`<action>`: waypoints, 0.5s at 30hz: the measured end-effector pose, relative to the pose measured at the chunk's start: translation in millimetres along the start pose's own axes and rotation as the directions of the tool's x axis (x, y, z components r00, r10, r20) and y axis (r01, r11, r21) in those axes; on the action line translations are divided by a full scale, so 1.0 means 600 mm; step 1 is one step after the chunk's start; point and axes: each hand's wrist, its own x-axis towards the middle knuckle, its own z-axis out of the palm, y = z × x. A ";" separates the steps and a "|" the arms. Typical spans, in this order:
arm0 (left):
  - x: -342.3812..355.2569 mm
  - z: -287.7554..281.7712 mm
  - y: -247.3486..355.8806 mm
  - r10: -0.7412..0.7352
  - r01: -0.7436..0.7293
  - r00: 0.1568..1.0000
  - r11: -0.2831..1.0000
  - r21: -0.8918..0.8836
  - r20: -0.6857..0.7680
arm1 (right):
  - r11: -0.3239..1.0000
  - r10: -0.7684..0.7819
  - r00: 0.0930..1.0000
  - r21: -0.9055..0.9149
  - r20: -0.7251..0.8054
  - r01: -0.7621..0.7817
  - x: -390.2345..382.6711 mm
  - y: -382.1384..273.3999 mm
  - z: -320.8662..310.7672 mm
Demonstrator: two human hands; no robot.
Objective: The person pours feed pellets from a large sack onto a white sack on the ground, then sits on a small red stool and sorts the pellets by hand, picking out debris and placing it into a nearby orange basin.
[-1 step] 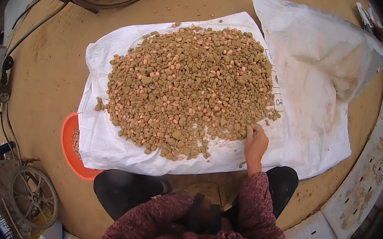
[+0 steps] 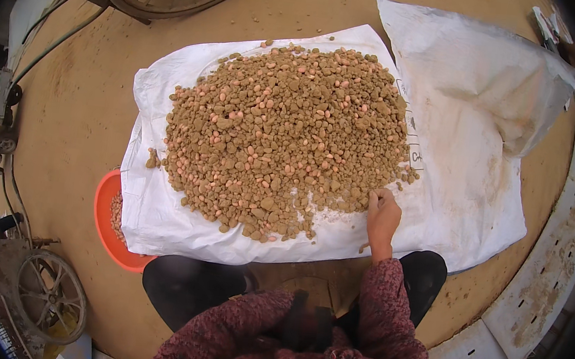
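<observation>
On tan ground [image 2: 60, 141] lies a white sheet [image 2: 156, 225] bearing a heap of brown clods and pinkish kernels [image 2: 285, 137]. The right hand [image 2: 384, 221] is at its lower-right edge, fingers bent close together; whether they pinch anything, I cannot tell.

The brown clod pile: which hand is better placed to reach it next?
Probably right: the right hand is at the near edge of the pile; the left hand is out of view.
</observation>
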 end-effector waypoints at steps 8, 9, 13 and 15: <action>-0.085 -0.101 0.013 0.226 -0.415 0.766 0.889 -0.193 -0.602 | 0.991 -0.057 0.997 -0.119 0.044 0.062 0.026 -0.006 0.003; -0.105 -0.108 0.015 0.115 -0.394 0.799 0.842 -0.369 -0.591 | 0.987 -0.031 0.997 -0.155 0.068 0.041 0.030 -0.009 0.000; -0.184 -0.118 0.015 -0.065 -0.476 0.860 0.253 -0.842 -0.506 | 0.900 -0.044 0.984 0.434 0.171 -0.035 0.022 -0.024 -0.018; -0.205 -0.113 0.012 -0.057 -0.592 0.806 -0.041 -0.805 -0.589 | 0.619 0.135 0.904 0.677 0.407 -0.397 0.008 -0.031 -0.028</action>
